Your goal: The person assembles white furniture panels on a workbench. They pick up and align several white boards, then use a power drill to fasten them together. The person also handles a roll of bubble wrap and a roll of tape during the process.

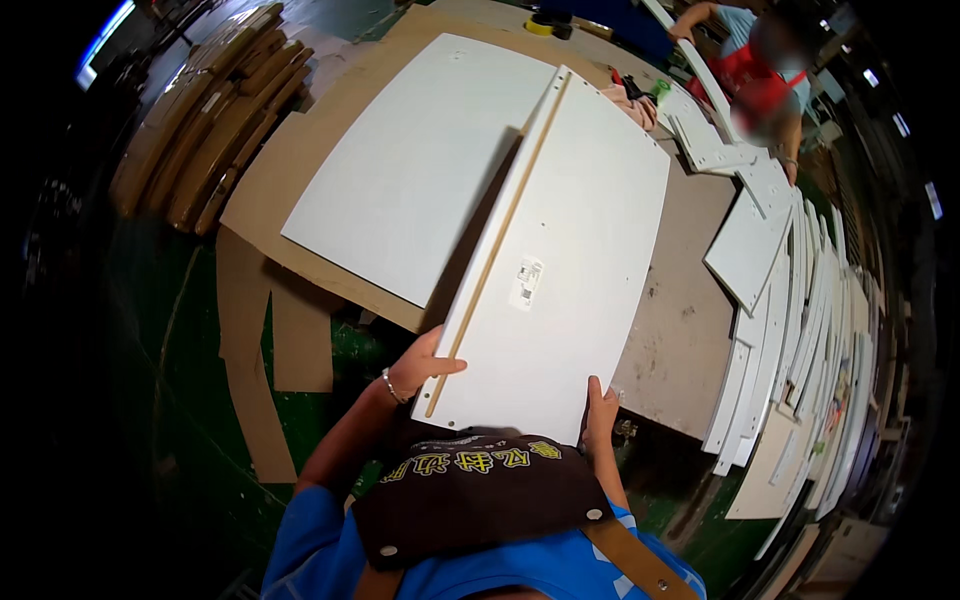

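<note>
Both my hands grip a white furniture panel (590,200), held tilted with its near end against my dark apron. A tan groove runs along its left long edge, small holes dot its face, and a label (526,283) is stuck near the middle. My left hand (425,368) is closed round the near left edge, thumb on top of the face. At the near right corner my right hand (600,412) is closed on the edge, thumb up, its other fingers mostly hidden. Beneath and to the left, another white panel (400,160) lies flat on brown cardboard (262,200).
Wrapped brown packages (215,110) are stacked at far left. White boards (790,330) stand in rows along the right. A person (755,75) at far right handles a long white strip. Tape rolls (540,25) and a pink cloth (632,105) lie at the table's far side.
</note>
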`<state>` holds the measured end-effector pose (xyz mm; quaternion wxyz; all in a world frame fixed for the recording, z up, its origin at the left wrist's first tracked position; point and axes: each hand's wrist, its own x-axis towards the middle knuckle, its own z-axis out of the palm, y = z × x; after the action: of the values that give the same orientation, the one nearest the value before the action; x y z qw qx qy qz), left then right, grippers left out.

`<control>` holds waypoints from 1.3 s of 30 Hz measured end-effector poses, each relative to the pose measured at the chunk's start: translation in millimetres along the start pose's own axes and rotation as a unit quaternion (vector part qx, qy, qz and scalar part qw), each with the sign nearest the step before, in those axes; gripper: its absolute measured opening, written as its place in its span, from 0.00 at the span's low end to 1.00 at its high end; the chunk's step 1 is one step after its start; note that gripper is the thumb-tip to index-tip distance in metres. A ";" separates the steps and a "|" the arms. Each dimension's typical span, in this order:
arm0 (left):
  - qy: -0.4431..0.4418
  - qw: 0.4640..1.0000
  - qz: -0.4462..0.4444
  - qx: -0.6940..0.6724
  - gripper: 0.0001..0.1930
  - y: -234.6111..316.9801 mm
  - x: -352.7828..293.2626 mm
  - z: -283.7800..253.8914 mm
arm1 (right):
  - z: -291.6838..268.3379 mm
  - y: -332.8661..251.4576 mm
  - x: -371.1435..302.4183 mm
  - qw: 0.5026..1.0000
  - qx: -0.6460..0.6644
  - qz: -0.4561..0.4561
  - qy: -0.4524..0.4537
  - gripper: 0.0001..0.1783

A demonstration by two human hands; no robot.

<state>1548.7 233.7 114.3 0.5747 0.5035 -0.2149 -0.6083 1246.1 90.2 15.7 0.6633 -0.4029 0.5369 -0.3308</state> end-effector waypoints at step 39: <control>0.070 0.718 0.085 0.687 0.40 109.4 39.1 -429.4 | 405.8 44.7 30.7 0.721 -0.612 -0.271 -0.176 0.55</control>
<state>1977.1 307.1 19.9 0.1337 0.7808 -0.5747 -0.2053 1649.9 156.6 2.4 0.2364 -0.9006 0.3642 -0.0190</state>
